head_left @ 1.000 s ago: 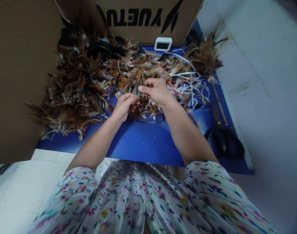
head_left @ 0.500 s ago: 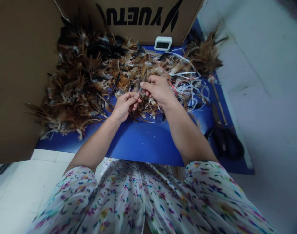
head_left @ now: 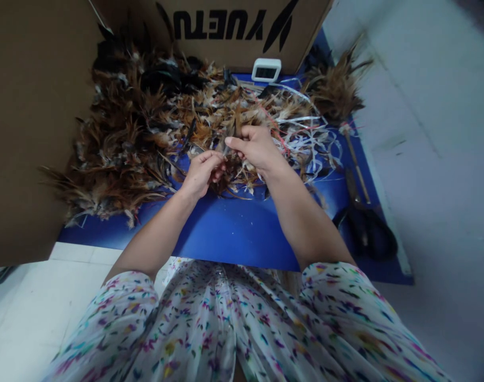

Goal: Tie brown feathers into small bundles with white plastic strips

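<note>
My right hand (head_left: 258,150) pinches a small bunch of brown feathers (head_left: 234,126) between thumb and fingers, the tips pointing up and away. Close beside it, at the lower end of the bunch, my left hand (head_left: 204,171) is closed with its fingers curled in. What its fingertips hold is too small to make out. Beneath both hands lie loose brown and white feathers (head_left: 202,130) on the blue tabletop (head_left: 234,233). To the right of my right hand is a tangle of white plastic strips (head_left: 309,140) with some red ones.
A thick heap of dark and brown feathers (head_left: 114,143) covers the left side. Cardboard boxes (head_left: 221,50) stand behind and at the left. A small white digital display (head_left: 266,70) sits at the back. On the right lie a feather duster (head_left: 337,93) and large black-handled scissors (head_left: 364,231).
My left hand has shifted slightly left and its fingers have curled in more. My right hand still pinches the feathers and has barely moved.
</note>
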{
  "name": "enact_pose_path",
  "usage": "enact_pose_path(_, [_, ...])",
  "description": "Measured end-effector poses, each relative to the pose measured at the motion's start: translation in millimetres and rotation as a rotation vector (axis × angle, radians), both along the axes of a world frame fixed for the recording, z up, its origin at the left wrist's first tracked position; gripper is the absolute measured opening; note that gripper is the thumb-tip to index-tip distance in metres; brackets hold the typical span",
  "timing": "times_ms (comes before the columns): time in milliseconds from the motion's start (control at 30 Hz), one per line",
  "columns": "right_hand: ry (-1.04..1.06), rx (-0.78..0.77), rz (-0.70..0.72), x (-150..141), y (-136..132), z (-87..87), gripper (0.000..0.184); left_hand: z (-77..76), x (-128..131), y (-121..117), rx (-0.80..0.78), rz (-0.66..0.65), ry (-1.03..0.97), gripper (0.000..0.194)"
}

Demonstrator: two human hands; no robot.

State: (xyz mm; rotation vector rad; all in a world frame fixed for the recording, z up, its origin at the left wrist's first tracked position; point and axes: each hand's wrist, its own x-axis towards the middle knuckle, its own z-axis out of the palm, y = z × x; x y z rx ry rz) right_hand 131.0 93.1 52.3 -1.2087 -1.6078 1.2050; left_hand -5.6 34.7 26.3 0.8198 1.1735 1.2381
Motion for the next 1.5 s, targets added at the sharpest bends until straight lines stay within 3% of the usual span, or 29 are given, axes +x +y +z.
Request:
enact_pose_path(300, [-0.045,0.117,-0.050,2.5,3.2,-3.0,0.033,-3.4,-1.8,1.1,-0.005,-0.014,0.034,0.008])
enact_pose_path(600, [-0.049,0.113,-0.080,0.8,5.9,-7.5,0.032,-7.0,-0.8,0.8,0.032,-0.020,0.015,0.005])
enact_pose_path(800, [-0.071,0.114,-0.104,0.5,5.9,-7.7,0.030,-11.9,1.7,2.9,0.129,0.045,0.175,0.013])
enact_pose_path(1000, [-0.049,0.133,-0.132,-1.3,7.8,-11.5,0.029,-12.8,0.6,3.2,0.124,0.040,0.249,0.017])
enact_pose_path(1267, [-0.066,0.224,-0.189,16.3,30.0,-24.0,0.035,-11.3,3.7,1.3,0.062,0.042,0.224,0.020])
enact_pose_path(1400, [-0.045,0.158,-0.183,21.0,31.4,-19.4,0.033,-12.6,6.0,-0.3,0.079,0.055,0.199,0.013])
enact_pose_path(1500, [-0.047,0.118,-0.154,11.0,20.6,-14.3,0.031,-13.9,5.7,-1.3,0.176,0.067,0.294,0.009])
